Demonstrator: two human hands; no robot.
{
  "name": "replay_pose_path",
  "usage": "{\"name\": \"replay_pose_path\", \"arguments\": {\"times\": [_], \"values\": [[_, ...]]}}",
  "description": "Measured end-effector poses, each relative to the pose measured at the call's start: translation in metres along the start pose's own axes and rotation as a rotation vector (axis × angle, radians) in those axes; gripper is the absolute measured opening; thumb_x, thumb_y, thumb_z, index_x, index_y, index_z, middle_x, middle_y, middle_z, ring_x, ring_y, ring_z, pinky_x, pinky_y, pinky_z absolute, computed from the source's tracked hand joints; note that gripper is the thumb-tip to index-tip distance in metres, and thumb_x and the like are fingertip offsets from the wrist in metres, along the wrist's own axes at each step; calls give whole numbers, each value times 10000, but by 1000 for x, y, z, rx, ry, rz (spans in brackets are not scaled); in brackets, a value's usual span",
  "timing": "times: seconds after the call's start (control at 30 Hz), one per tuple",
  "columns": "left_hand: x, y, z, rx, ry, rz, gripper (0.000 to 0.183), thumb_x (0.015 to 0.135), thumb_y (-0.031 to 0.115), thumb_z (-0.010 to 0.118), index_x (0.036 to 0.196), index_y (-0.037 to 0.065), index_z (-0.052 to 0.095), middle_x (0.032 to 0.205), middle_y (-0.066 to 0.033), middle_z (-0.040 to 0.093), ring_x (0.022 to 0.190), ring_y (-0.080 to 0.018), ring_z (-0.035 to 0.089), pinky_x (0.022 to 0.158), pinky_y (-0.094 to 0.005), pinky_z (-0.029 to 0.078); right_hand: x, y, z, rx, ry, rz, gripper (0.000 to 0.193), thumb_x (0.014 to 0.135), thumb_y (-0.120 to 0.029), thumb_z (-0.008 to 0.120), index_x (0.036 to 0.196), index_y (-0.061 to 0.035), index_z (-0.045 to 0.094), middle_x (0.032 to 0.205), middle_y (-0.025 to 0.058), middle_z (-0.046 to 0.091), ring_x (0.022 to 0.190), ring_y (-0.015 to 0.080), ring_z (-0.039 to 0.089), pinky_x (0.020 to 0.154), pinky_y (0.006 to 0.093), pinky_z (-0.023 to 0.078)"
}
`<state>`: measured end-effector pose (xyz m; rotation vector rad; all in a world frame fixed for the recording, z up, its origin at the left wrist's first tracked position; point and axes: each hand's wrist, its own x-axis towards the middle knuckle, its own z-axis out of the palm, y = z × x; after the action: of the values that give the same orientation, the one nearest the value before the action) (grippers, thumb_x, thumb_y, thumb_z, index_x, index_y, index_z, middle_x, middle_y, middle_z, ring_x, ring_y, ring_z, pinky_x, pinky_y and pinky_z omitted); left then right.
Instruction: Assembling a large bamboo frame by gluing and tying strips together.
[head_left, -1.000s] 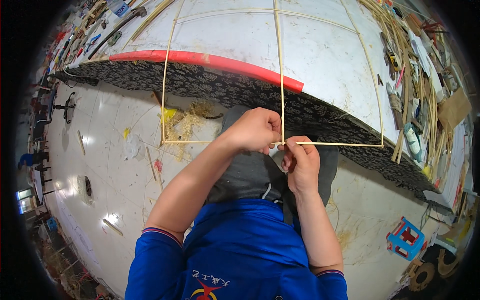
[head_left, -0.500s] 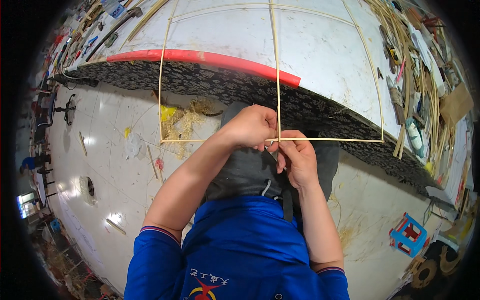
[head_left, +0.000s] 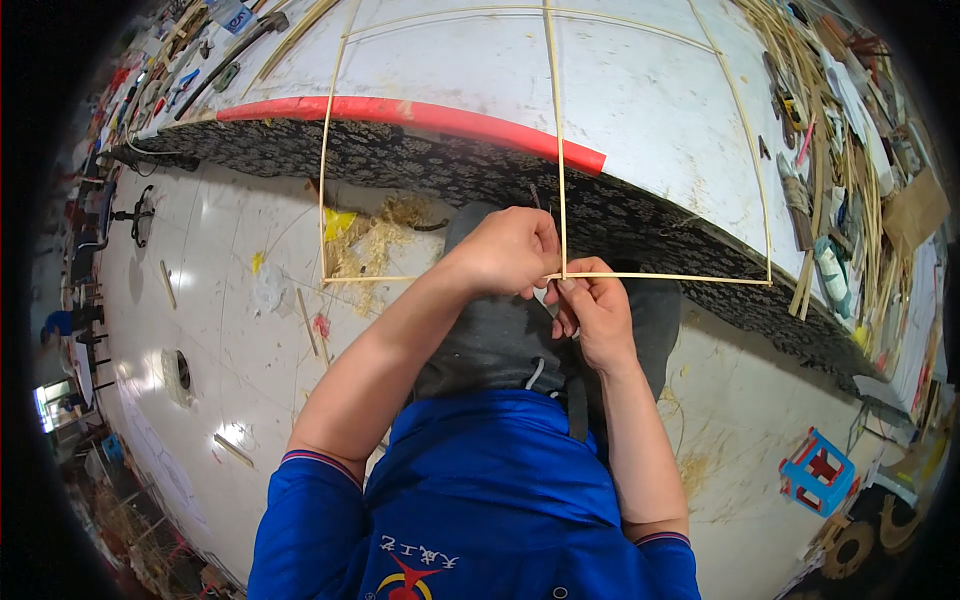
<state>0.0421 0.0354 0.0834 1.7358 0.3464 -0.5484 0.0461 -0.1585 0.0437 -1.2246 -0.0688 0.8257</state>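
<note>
Thin pale bamboo-strip frame [head_left: 548,150], rectangular, crossing pinched by both hands.

One view only, from a wide fisheye camera worn on the person's head, looking steeply down over the chest and lap. It sits close: the blue shirt [head_left: 480,500] fills the lower middle, and both forearms rise from the lower edge to the left hand [head_left: 510,250] and right hand [head_left: 595,315] near the centre. The white counter [head_left: 640,110] spans the top, the floor [head_left: 220,330] lies to the left. Straight edges bow toward the dark round rim.
</note>
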Motion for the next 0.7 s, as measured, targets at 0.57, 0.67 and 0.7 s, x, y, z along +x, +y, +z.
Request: {"name": "replay_pose_path", "arguments": {"times": [0.57,0.67,0.7], "values": [[-10,0,9,-83,70,78,167,943,137,709,914,-15,646,697,-43,646,548,-92,579,482,-252,458,-23,-2,13,-116,110,47,95,1006,-121,528,969,-36,550,797,38,601,640,85,550,536,253,499],[-12,2,8,-88,60,78,161,942,133,709,918,-14,648,699,-44,647,551,-90,580,482,-252,459,-29,-8,22,-214,168,14,93,996,-117,538,939,-46,555,800,24,602,658,86,569,540,236,477],[-11,1,8,-92,60,78,161,942,133,709,918,-14,648,699,-44,647,551,-90,580,482,-252,459,-31,-10,23,-219,167,16,93,996,-117,538,939,-46,555,800,24,602,658,86,569,540,236,477]]}}
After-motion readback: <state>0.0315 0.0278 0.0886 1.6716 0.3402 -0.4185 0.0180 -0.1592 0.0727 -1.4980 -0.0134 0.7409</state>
